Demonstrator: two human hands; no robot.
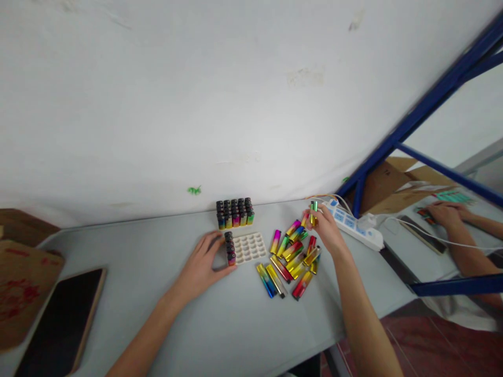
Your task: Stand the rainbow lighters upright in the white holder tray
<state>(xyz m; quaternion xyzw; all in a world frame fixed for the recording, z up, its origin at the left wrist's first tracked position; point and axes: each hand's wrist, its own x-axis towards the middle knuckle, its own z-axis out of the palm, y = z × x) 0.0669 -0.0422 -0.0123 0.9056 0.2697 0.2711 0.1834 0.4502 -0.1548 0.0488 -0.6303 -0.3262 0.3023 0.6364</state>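
My left hand (202, 262) curves around the left end of a white tray (251, 247) with rows of round holes, thumb at the near corner and fingers at the far side. One column of black-topped lighters (230, 248) stands upright in the tray beside that hand. My right hand (324, 226), fingers pinched, holds a shiny green and gold lighter (314, 208) upright above the right of the table; whether a second one is in the grip I cannot tell. Below and left of it lies a loose pile of metallic, many-coloured lighters (293, 251).
Behind the tray, against the wall, stands a block of black-topped lighters (236, 214). A white power strip (353, 225) with cables lies at right, near a blue metal frame (359, 193). At left are a phone (63, 319) and a cardboard box (27, 288). Another person's hands (444, 212) work beyond the frame.
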